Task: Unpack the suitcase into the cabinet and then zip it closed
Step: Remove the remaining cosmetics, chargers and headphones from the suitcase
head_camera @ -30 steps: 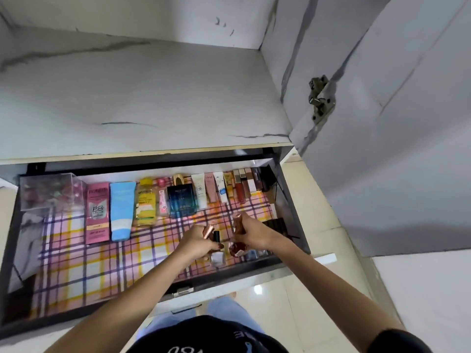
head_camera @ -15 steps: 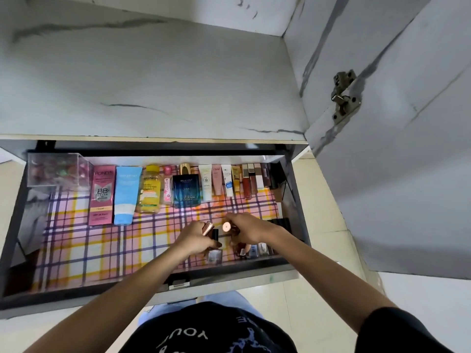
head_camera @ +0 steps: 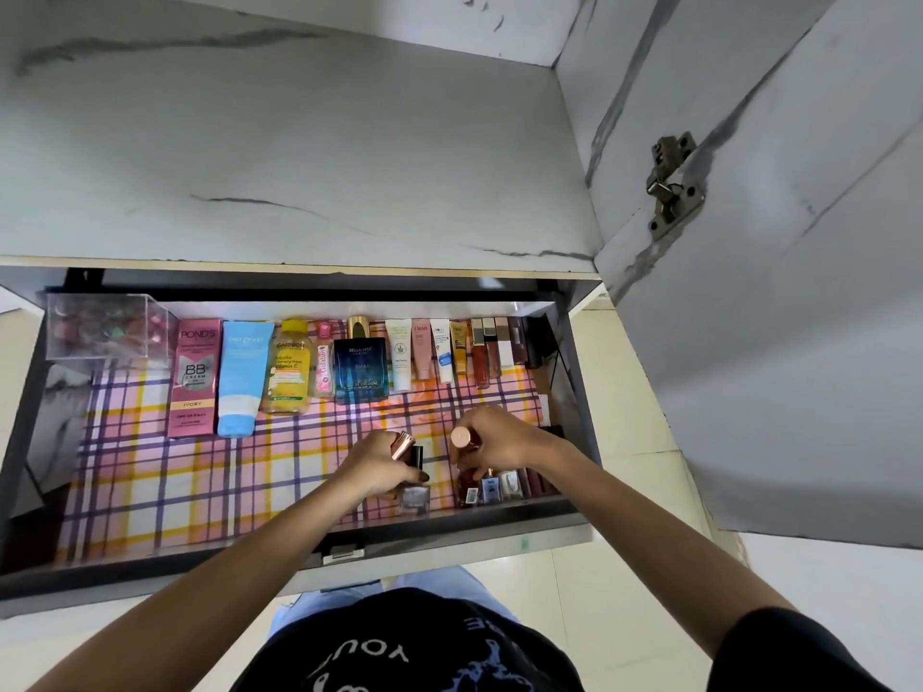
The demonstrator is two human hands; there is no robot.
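Both forearms are reaching down into the open drawer. The left hand is curling round two small bottles; the right hand, knuckles up, is gripping a rose-capped bottle near the drawer's front right corner.

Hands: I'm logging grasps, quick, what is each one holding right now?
Left hand: grips a small bottle with a rose-gold cap.
Right hand: grips a brown bottle with a rose-gold cap.
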